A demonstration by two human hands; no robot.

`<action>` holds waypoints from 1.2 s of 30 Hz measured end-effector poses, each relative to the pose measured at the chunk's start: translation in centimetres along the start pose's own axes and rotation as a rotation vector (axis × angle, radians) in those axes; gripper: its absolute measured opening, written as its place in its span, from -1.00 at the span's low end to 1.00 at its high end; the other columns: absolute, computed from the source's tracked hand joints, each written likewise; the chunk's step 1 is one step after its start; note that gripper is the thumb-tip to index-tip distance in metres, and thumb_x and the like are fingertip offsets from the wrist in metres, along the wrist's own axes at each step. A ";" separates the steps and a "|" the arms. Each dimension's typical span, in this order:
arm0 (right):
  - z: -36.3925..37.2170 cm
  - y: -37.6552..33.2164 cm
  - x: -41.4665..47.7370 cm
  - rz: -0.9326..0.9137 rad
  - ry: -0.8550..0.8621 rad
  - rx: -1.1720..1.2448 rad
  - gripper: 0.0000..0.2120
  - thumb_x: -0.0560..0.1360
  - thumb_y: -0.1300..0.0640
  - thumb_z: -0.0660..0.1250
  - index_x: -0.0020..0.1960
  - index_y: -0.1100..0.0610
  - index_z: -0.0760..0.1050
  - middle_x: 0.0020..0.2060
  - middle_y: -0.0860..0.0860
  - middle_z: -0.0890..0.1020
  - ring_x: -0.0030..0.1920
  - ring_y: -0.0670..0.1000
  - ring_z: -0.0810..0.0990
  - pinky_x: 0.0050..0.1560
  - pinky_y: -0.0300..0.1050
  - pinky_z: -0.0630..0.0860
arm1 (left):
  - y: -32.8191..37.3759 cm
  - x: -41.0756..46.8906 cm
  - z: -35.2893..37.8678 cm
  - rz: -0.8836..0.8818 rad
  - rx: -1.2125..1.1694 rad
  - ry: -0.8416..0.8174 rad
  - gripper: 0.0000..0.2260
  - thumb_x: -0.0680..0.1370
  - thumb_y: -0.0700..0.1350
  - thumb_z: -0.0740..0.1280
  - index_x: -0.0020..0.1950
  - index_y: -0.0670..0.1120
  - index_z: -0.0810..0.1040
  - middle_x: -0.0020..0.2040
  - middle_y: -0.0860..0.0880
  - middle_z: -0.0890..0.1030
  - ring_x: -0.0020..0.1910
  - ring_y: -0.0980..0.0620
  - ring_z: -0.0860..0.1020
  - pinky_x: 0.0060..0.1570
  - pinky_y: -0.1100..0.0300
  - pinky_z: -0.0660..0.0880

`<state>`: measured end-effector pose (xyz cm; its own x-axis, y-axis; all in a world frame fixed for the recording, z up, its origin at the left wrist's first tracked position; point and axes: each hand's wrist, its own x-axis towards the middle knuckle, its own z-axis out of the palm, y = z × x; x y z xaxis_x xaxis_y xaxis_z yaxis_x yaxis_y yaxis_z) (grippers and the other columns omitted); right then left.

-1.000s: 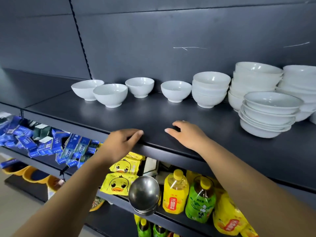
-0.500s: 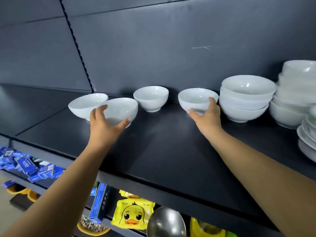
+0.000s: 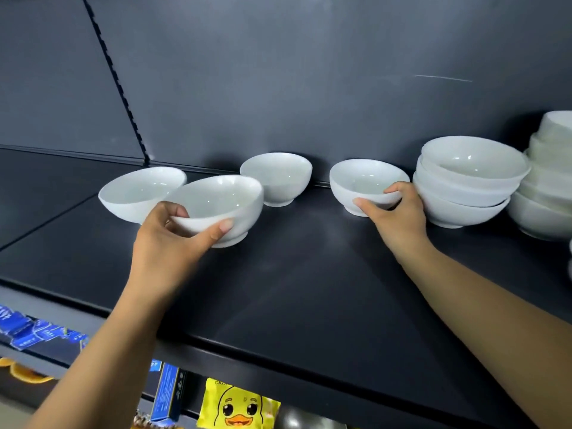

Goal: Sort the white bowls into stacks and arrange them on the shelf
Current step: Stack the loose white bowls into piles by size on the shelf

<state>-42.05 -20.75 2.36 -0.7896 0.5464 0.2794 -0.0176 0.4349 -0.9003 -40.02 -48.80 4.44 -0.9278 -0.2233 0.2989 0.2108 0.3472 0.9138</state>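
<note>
The left grip [image 3: 173, 239] clasps the tilted left bowl [image 3: 216, 202] by its near wall. The right grip [image 3: 399, 215] pinches the rim of the right bowl [image 3: 362, 181], which stands on the dark shelf [image 3: 309, 274] just beside a three-bowl stack [image 3: 464, 184].

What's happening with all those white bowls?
A person is sorting bowls on a dark shelf. The left hand grips the front bowl. The right hand grips the middle bowl, which sits right beside a stack of three. Neither hand holds the far-left bowl or the back bowl, so no new stack has been made here yet.
</note>
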 end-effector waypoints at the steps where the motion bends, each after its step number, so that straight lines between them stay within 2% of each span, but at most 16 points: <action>1: -0.1 0.0 0.0 0.005 0.003 0.004 -0.62 0.33 0.07 0.48 -0.02 0.05 0.32 0.14 0.03 0.43 0.04 -0.06 0.37 -0.02 -0.26 0.27 | 0.5 0.0 0.1 0.016 -0.053 -0.020 -0.48 -0.03 0.28 0.46 -0.25 0.09 0.34 -0.16 -0.03 0.52 -0.19 0.04 0.44 -0.17 0.18 0.37; 4: -0.6 -0.1 -0.2 0.009 -0.014 -0.004 -0.64 0.31 0.07 0.50 -0.04 0.04 0.36 0.05 -0.04 0.41 0.00 -0.06 0.38 -0.03 -0.23 0.30 | 2.9 0.2 1.2 0.105 -0.112 -0.088 -0.50 -0.02 0.26 0.45 -0.27 0.09 0.32 -0.28 0.06 0.45 -0.27 0.09 0.40 -0.23 0.21 0.36; 8: -1.3 0.1 -0.8 -0.026 -0.084 0.010 -0.67 0.26 0.05 0.53 -0.19 -0.08 0.37 -0.03 -0.04 0.51 -0.01 0.01 0.50 -0.02 -0.15 0.43 | 6.1 0.6 4.3 0.216 -0.181 -0.218 -0.49 0.11 0.13 0.59 -0.28 0.04 0.28 -0.40 0.11 0.37 -0.50 0.25 0.32 -0.46 0.45 0.26; 10: -1.5 0.2 -1.0 -0.039 -0.104 0.027 -0.66 0.25 0.07 0.54 -0.18 -0.10 0.38 -0.04 -0.06 0.53 0.05 0.04 0.53 0.10 -0.08 0.48 | 7.0 1.5 6.7 0.204 -0.185 -0.273 -0.57 0.23 0.02 0.56 -0.27 0.01 0.28 -0.34 0.10 0.42 -0.45 0.25 0.38 -0.38 0.42 0.32; 13: -1.8 0.4 -1.0 -0.033 -0.133 0.022 -0.51 0.26 0.08 0.54 0.10 -0.02 0.41 0.08 -0.09 0.49 0.17 0.00 0.50 0.24 -0.09 0.43 | 7.5 2.7 10.3 0.250 -0.100 -0.334 -0.51 0.18 0.09 0.59 -0.28 0.03 0.27 -0.16 0.01 0.48 -0.23 0.09 0.43 -0.21 0.22 0.38; 15: -2.0 0.4 -1.0 -0.020 -0.151 0.047 -0.32 0.26 0.09 0.54 0.30 0.06 0.33 0.17 -0.10 0.47 0.22 -0.03 0.47 0.28 -0.10 0.40 | 7.4 3.0 12.4 0.295 -0.030 -0.354 -0.52 0.19 0.12 0.57 -0.29 0.05 0.26 -0.07 -0.03 0.48 -0.13 0.03 0.44 -0.14 0.23 0.36; 18: -2.2 0.8 -1.0 -0.027 -0.176 0.067 -0.14 0.25 0.06 0.54 0.42 0.06 0.16 0.29 -0.05 0.43 0.27 -0.02 0.44 0.32 0.01 0.38 | 6.9 3.1 14.3 0.305 0.011 -0.376 -0.54 0.22 0.13 0.55 -0.28 0.05 0.25 0.02 -0.08 0.50 -0.01 0.00 0.48 -0.05 0.22 0.39; 21: -2.0 1.0 -0.8 -0.015 -0.193 0.043 -0.01 0.23 -0.02 0.53 0.49 0.05 0.03 0.39 -0.01 0.35 0.36 -0.01 0.36 0.36 0.04 0.33 | 6.1 2.9 15.4 0.314 0.043 -0.400 -0.54 0.24 0.11 0.54 -0.29 0.04 0.24 -0.02 -0.03 0.45 -0.04 0.02 0.43 -0.11 0.29 0.34; 24: -2.0 1.0 -0.7 -0.054 -0.198 0.026 -0.11 0.24 -0.02 0.53 0.43 0.05 0.14 0.33 -0.05 0.41 0.31 -0.03 0.41 0.33 0.01 0.37 | 5.4 2.4 16.0 0.346 0.075 -0.390 -0.53 0.25 0.08 0.54 -0.30 0.04 0.21 -0.04 0.02 0.39 -0.10 0.06 0.37 -0.26 0.43 0.28; 27: -2.0 1.0 -0.6 -0.087 -0.200 0.038 -0.27 0.26 0.02 0.52 0.33 0.01 0.26 0.22 -0.11 0.48 0.23 -0.06 0.47 0.29 -0.01 0.41 | 5.0 2.5 16.4 0.377 0.095 -0.368 -0.52 0.26 0.08 0.54 -0.31 0.04 0.19 -0.03 0.02 0.39 -0.08 0.06 0.36 -0.27 0.35 0.21; 31: -2.0 1.0 -0.4 -0.097 -0.199 0.052 -0.28 0.27 0.04 0.52 0.34 0.00 0.27 0.22 -0.12 0.48 0.24 -0.06 0.46 0.30 -0.02 0.40 | 4.7 2.6 16.3 0.345 0.126 -0.391 -0.56 0.28 0.11 0.51 -0.28 0.03 0.22 -0.05 0.00 0.40 -0.09 0.05 0.36 -0.23 0.32 0.21; 33: -2.0 1.1 -0.3 -0.100 -0.207 0.057 -0.27 0.27 0.05 0.52 0.35 0.00 0.27 0.23 -0.12 0.48 0.24 -0.06 0.46 0.31 -0.02 0.40 | 4.6 2.7 16.3 0.345 0.144 -0.405 -0.57 0.30 0.11 0.50 -0.20 -0.04 0.28 -0.03 0.00 0.40 -0.07 0.05 0.37 -0.20 0.30 0.22; 36: -1.9 1.2 -0.2 -0.098 -0.208 0.057 -0.27 0.27 0.04 0.52 0.34 0.00 0.27 0.23 -0.12 0.48 0.25 -0.06 0.46 0.31 -0.01 0.39 | 4.7 2.6 16.1 0.321 0.151 -0.462 -0.53 0.33 0.12 0.47 0.03 -0.09 0.34 0.05 0.01 0.40 0.03 0.05 0.38 -0.10 0.32 0.24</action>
<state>-40.72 -18.96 1.88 -0.8917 0.3415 0.2972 -0.1307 0.4342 -0.8913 -46.35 -33.05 5.11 -0.8699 0.3236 0.3723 0.4889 0.4658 0.7376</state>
